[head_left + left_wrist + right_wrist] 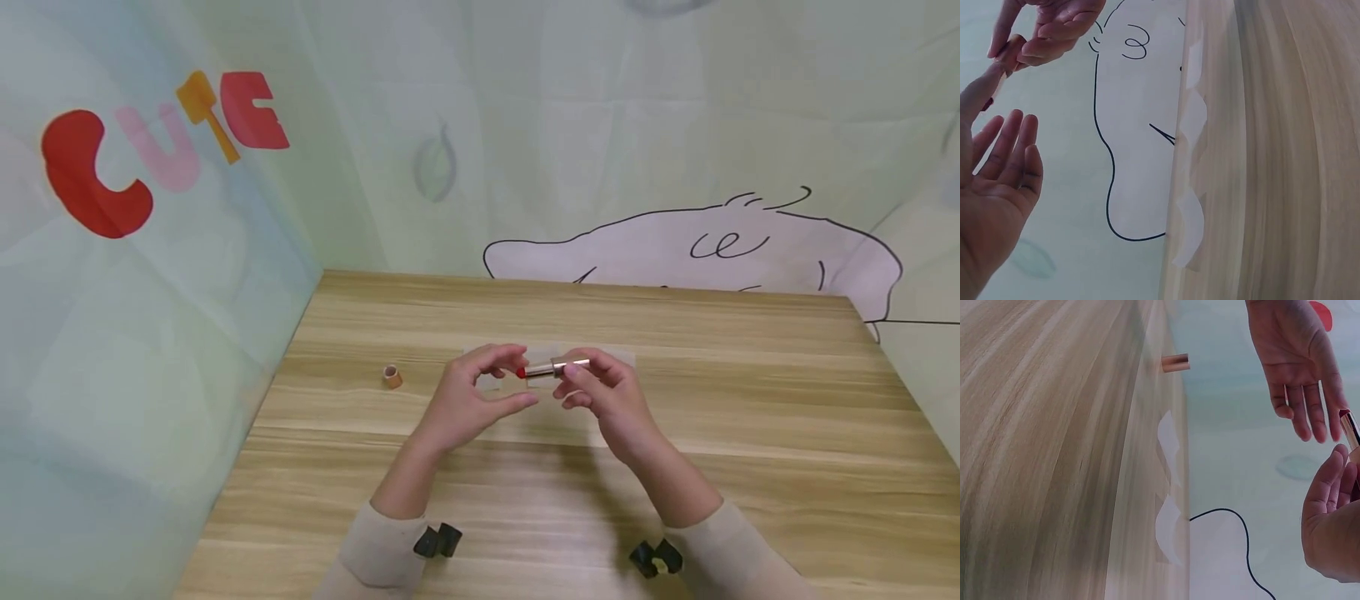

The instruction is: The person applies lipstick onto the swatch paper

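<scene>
An uncapped lipstick [542, 369], with a red tip and a shiny metallic case, lies nearly level above the table. My right hand [621, 408] pinches its base between thumb and fingers, the red tip pointing left. Close by that tip is my left hand [468, 404], its thumb and fingers spread apart in a loose curve; whether a fingertip touches the red end cannot be told. In the right wrist view the left palm [1291, 353] shows nothing gripped. The copper-coloured lipstick cap [392, 377] stands on the table to the left of both hands.
Pale paper pieces [1194, 119] lie on the wooden table [480, 475] near its far edge, partly behind the hands in the head view. A printed cloth backdrop [555, 150] hangs along the table's back and left sides.
</scene>
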Available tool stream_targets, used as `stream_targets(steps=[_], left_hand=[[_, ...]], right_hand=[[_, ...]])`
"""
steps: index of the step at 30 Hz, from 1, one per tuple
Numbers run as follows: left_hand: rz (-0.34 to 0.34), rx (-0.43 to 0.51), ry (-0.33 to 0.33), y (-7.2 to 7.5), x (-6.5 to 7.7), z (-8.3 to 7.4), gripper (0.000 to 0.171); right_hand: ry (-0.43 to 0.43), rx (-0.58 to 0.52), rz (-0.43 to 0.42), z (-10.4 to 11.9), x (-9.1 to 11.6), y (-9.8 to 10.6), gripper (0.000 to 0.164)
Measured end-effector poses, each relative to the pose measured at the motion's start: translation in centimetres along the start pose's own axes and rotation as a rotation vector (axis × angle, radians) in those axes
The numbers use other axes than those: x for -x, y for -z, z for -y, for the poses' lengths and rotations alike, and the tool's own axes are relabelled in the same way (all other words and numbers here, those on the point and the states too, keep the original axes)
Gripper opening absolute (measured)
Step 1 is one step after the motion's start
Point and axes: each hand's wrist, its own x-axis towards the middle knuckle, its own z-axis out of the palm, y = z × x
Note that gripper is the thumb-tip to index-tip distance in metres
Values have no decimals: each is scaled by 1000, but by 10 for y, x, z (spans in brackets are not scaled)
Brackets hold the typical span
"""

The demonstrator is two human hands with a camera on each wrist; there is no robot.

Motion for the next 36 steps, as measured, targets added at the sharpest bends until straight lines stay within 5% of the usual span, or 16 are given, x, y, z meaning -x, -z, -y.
stream_targets(steps=[21,36], left_hand=[[-38,-208,69,26,10,16,25],[0,-478,80,41,9,38,21]], right_hand=[[15,-71,-47,2,-2,5,9],[28,-75,-53,3,-1,7,11]])
